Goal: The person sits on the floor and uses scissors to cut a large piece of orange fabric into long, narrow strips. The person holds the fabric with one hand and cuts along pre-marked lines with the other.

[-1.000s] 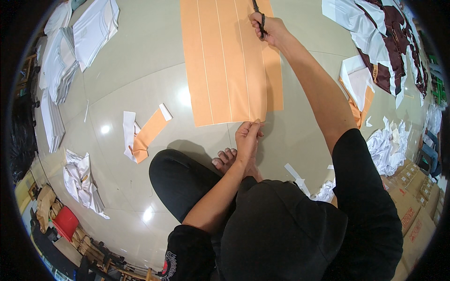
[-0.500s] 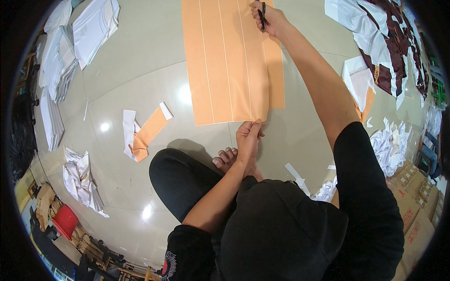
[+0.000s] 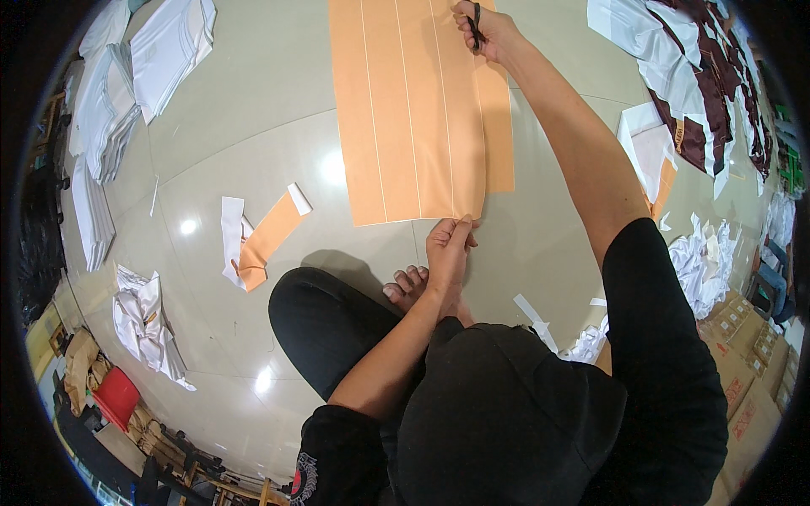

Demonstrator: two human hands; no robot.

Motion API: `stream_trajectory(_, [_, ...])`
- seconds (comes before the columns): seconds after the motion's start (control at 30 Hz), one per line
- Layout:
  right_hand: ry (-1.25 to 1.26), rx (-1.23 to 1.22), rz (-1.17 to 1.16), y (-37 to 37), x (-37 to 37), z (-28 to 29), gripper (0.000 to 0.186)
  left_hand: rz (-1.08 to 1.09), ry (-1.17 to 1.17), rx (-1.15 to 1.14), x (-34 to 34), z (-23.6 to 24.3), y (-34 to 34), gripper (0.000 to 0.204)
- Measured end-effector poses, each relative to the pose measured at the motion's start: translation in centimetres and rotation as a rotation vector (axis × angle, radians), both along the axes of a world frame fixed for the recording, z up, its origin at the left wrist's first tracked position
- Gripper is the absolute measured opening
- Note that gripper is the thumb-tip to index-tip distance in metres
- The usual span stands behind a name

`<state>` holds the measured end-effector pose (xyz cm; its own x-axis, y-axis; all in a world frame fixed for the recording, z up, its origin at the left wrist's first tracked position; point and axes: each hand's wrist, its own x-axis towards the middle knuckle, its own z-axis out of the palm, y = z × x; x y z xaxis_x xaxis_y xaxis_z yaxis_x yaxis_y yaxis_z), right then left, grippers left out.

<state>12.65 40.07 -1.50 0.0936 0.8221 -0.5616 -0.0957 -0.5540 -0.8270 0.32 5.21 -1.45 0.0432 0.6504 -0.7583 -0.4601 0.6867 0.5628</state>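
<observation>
An orange sheet of fabric [image 3: 392, 126] with thin white lengthwise lines runs away from me over the floor and past the top edge of the view. My left hand [image 3: 449, 251] pinches its near edge, close to the right corner. Up at the far right side of the sheet, my right hand [image 3: 489, 34] is closed around a pair of scissors [image 3: 477, 27] with black handles. Their blades cannot be made out. A second orange layer [image 3: 499, 143] shows beneath, along the right side of the sheet.
Folded orange and white strips [image 3: 268, 240] lie left of the sheet. Stacks of white cloth [image 3: 173, 59] stand at the far left, with a crumpled white bundle [image 3: 148, 316] nearer. White scraps [image 3: 704, 261], maroon and white pieces [image 3: 692, 101] and cardboard boxes [image 3: 734, 371] line the right.
My right hand, with the scissors, has shifted very slightly to the right. The sheet has moved a little with it, while my left hand keeps its pinch in about the same place.
</observation>
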Motion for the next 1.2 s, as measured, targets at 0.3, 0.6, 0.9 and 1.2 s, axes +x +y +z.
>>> stream_trajectory(0.3, [0.025, -0.061, 0.107, 0.8, 1.2, -1.5, 0.026, -0.016, 0.016, 0.0, 0.1, -0.2, -0.1, 0.024])
stream_trajectory(0.6, [-0.025, -0.008, 0.061, 0.1, 0.5, -0.8, 0.022, -0.005, 0.004, 0.022, 0.2, -0.5, -0.2, 0.024])
stream_trajectory(0.9, [0.072, -0.049, 0.059, 1.5, 1.0, -0.2, 0.03, -0.022, 0.014, 0.012, 0.1, -0.5, -0.3, 0.024])
stream_trajectory(1.2, [0.045, 0.014, 0.029, 1.9, 0.3, 1.4, 0.028, -0.023, -0.006, -0.007, 0.0, -0.1, -0.2, 0.024])
